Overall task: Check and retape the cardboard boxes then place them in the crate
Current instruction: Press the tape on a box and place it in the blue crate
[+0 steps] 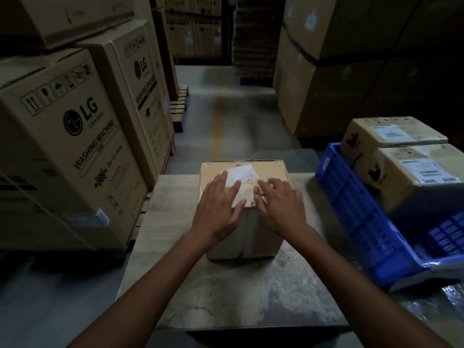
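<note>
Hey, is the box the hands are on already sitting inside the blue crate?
No: the box under the left hand and right hand stands on the table, beside the blue crate.

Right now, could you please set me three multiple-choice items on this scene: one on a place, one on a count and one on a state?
1. Where does the cardboard box in the middle stand?
A) on the table
B) on the floor
C) atop a washing-machine carton

2. How many boxes sit in the blue crate?
A) none
B) two
C) five

3. What are the left hand and right hand doing?
A) resting on the cardboard box's top
B) hanging at the person's sides
C) lifting the crate

Answers:
1 A: its base meets the tabletop.
2 B: two labelled boxes show inside.
3 A: both lie on the top, by the white label.
</note>
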Demonstrator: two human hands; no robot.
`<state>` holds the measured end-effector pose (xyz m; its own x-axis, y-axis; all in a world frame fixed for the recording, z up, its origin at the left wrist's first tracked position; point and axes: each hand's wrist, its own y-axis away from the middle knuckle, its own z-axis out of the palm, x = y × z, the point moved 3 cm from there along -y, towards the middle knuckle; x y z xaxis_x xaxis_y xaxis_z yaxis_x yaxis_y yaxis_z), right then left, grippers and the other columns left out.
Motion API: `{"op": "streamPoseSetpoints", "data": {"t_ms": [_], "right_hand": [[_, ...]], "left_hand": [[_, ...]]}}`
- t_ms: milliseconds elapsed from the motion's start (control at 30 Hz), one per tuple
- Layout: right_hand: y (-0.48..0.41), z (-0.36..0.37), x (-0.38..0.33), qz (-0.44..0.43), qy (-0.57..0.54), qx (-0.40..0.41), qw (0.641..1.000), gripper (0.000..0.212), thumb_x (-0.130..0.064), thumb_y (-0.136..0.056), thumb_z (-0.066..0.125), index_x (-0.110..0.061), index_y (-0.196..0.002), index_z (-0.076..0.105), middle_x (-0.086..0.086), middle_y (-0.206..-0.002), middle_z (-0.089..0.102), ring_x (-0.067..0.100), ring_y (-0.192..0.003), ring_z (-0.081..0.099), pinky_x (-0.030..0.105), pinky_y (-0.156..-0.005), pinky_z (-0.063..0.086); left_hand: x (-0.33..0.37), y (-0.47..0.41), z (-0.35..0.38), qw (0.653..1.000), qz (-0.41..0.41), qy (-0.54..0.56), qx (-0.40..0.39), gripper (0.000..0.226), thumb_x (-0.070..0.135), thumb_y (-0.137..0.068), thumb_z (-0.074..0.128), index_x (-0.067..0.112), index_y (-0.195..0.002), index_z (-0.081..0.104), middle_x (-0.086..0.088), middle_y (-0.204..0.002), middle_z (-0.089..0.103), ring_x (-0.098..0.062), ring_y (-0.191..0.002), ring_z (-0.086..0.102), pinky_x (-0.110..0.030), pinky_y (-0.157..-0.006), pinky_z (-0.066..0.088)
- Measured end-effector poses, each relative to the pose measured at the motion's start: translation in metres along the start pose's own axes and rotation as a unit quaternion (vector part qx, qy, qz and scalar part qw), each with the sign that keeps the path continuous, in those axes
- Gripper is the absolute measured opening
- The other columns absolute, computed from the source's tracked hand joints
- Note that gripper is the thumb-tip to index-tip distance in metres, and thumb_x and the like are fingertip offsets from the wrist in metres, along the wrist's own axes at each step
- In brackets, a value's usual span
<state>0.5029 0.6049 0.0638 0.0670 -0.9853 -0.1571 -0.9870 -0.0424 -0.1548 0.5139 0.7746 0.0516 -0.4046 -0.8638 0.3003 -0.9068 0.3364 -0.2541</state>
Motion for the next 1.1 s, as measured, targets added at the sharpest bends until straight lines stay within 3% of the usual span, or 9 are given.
{"op": "streamPoseSetpoints", "data": {"t_ms": [67, 167, 267, 400, 533, 633, 833, 1000, 1100], "right_hand": [[-0.002, 0.009, -0.002, 0.008, 0.012, -0.008, 1.000, 0.047, -0.044, -0.104, 0.032, -0.028, -0.147, 0.043, 0.003, -0.150, 0.044, 0.022, -0.135, 0.040, 0.043, -0.104, 0.033], [0.003, 0.016, -0.001, 0.009, 0.016, -0.003, 1.000, 0.051, -0.044, -0.102, 0.026, -0.027, -0.147, 0.045, 0.004, -0.152, 0.043, 0.023, -0.136, 0.039, 0.044, -0.106, 0.032], [-0.001, 0.012, 0.002, -0.014, 0.030, -0.008, 0.999, 0.043, -0.047, -0.102, 0.035, -0.029, -0.139, 0.049, 0.002, -0.139, 0.050, 0.021, -0.126, 0.044, 0.041, -0.097, 0.034], [-0.014, 0.003, 0.000, 0.001, 0.031, -0.004, 1.000, 0.040, -0.050, -0.099, 0.041, -0.027, -0.129, 0.055, 0.004, -0.134, 0.053, 0.023, -0.123, 0.046, 0.045, -0.098, 0.037], [-0.028, 0.012, -0.006, -0.026, 0.008, -0.043, 0.999, 0.055, -0.049, -0.104, 0.031, -0.027, -0.155, 0.033, 0.009, -0.163, 0.028, 0.027, -0.150, 0.026, 0.048, -0.118, 0.023], [-0.022, 0.024, -0.004, -0.031, 0.015, -0.049, 0.998, 0.061, -0.052, -0.103, 0.019, -0.028, -0.158, 0.026, 0.008, -0.167, 0.020, 0.027, -0.153, 0.017, 0.049, -0.121, 0.017], [-0.048, 0.003, -0.003, -0.043, 0.041, -0.036, 0.998, 0.047, -0.055, -0.096, 0.042, -0.027, -0.133, 0.052, 0.010, -0.138, 0.050, 0.029, -0.127, 0.046, 0.047, -0.099, 0.039], [-0.054, 0.023, 0.007, -0.057, 0.024, -0.074, 0.995, 0.062, -0.063, -0.100, 0.029, -0.033, -0.155, 0.029, 0.009, -0.165, 0.023, 0.029, -0.152, 0.020, 0.053, -0.121, 0.016], [-0.060, 0.021, 0.010, -0.076, 0.036, -0.073, 0.994, 0.061, -0.063, -0.100, 0.030, -0.034, -0.153, 0.032, 0.009, -0.161, 0.031, 0.030, -0.147, 0.029, 0.051, -0.119, 0.023]], "left_hand": [[-0.002, -0.002, 0.008, 0.999, -0.023, -0.024, -0.040, 0.077, 0.059, -0.093, 0.011, 0.019, -0.156, 0.033, -0.015, -0.164, 0.022, -0.028, -0.152, 0.018, -0.039, -0.123, 0.011], [-0.003, 0.000, 0.012, 0.997, -0.033, -0.039, -0.053, 0.073, 0.056, -0.096, 0.014, 0.020, -0.157, 0.029, -0.013, -0.165, 0.020, -0.026, -0.153, 0.015, -0.037, -0.123, 0.009], [-0.004, -0.004, 0.008, 0.997, -0.031, -0.037, -0.060, 0.059, 0.050, -0.103, 0.026, 0.020, -0.153, 0.037, -0.014, -0.161, 0.030, -0.028, -0.148, 0.026, -0.039, -0.120, 0.019], [0.000, -0.025, -0.007, 0.997, -0.004, -0.076, -0.021, 0.046, 0.044, -0.104, 0.035, 0.018, -0.138, 0.051, -0.013, -0.130, 0.054, -0.026, -0.117, 0.046, -0.038, -0.095, 0.039], [-0.005, -0.036, 0.004, 0.994, -0.023, -0.060, -0.090, 0.056, 0.049, -0.105, 0.029, 0.026, -0.157, 0.028, -0.014, -0.165, 0.017, -0.030, -0.152, 0.015, -0.042, -0.122, 0.014], [-0.007, -0.033, 0.014, 0.990, -0.038, -0.070, -0.118, 0.061, 0.052, -0.105, 0.024, 0.028, -0.160, 0.014, -0.010, -0.168, 0.004, -0.026, -0.155, 0.001, -0.042, -0.124, 0.003], [-0.016, -0.061, -0.005, 0.995, -0.008, -0.043, -0.086, 0.048, 0.035, -0.101, 0.046, 0.020, -0.147, 0.045, -0.014, -0.146, 0.045, -0.030, -0.133, 0.039, -0.043, -0.108, 0.037], [-0.030, -0.062, 0.010, 0.985, -0.009, -0.074, -0.155, 0.052, 0.037, -0.108, 0.026, 0.030, -0.159, 0.016, -0.008, -0.169, 0.000, -0.026, -0.155, 0.000, -0.048, -0.125, 0.003], [-0.031, -0.065, 0.009, 0.984, 0.005, -0.084, -0.156, 0.052, 0.040, -0.108, 0.024, 0.032, -0.159, 0.015, -0.006, -0.169, 0.004, -0.025, -0.155, 0.003, -0.050, -0.125, 0.004]]}}
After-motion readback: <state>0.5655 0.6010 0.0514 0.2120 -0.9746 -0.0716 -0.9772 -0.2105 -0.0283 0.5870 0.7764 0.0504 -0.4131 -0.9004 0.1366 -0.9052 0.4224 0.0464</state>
